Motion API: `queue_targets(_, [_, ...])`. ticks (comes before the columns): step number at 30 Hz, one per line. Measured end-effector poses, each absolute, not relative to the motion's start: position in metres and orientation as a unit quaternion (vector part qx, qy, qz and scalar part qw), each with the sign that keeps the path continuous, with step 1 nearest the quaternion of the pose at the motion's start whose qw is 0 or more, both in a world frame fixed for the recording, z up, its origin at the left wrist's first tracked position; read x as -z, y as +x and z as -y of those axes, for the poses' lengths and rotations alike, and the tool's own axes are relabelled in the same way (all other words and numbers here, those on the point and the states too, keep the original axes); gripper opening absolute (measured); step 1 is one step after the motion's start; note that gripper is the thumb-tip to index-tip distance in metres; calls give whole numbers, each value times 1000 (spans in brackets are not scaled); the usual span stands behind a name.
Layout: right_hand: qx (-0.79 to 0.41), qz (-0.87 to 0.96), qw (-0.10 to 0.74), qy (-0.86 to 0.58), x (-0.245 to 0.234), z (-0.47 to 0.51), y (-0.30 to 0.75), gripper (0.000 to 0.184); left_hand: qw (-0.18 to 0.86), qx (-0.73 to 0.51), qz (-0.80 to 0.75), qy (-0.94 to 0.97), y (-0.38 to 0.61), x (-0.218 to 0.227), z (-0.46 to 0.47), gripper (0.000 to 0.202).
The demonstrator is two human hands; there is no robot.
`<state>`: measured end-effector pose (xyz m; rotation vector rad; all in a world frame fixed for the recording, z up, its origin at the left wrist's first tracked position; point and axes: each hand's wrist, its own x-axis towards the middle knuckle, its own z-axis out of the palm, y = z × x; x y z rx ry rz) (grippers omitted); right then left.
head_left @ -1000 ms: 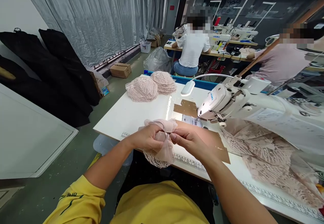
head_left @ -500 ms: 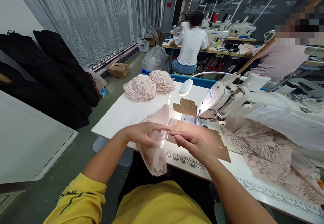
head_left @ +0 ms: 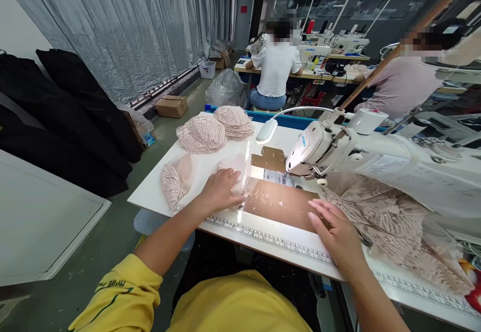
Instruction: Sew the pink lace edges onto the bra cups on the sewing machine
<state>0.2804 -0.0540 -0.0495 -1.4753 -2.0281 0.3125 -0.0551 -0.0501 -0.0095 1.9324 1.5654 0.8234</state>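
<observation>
My left hand lies flat, fingers out, on a pale pink lace piece spread on the white table. My right hand rests open at the edge of a heap of pink lace fabric under the white sewing machine. Between my hands is a brown card patch lit by the machine's lamp.
Two stacks of lace cups sit at the table's far left. A printed ruler strip runs along the near edge. Two people sit at other sewing tables behind. Black bags and a cardboard box stand on the floor to the left.
Both hands were pinching the lace piece above the near edge. Now the left hand has laid it flat to the left, and the right hand has let go and moved right to the fabric heap.
</observation>
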Motion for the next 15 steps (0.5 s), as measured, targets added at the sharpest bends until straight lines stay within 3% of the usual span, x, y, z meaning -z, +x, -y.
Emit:
queue_targets(3, [-353, 695, 356, -515, 42, 68, 250, 38, 324, -323, -585, 670, -47, 21, 45, 16])
queue_targets(5, [-494, 616, 363, -494, 40, 76, 234, 51, 376, -346, -557, 655, -50, 24, 51, 20])
queue_targets(9, [-682, 488, 367, -403, 36, 86, 201, 73, 643, -477, -411, 437, -39, 27, 79, 31])
queue_targets(11, [-733, 446, 376, -349, 31, 86, 184, 67, 717, -499, -359, 328, -24, 30, 93, 32])
queue_targets(15, [-748, 349, 444, -349, 21, 88, 171, 42, 759, -491, -344, 255, 0, 35, 107, 35])
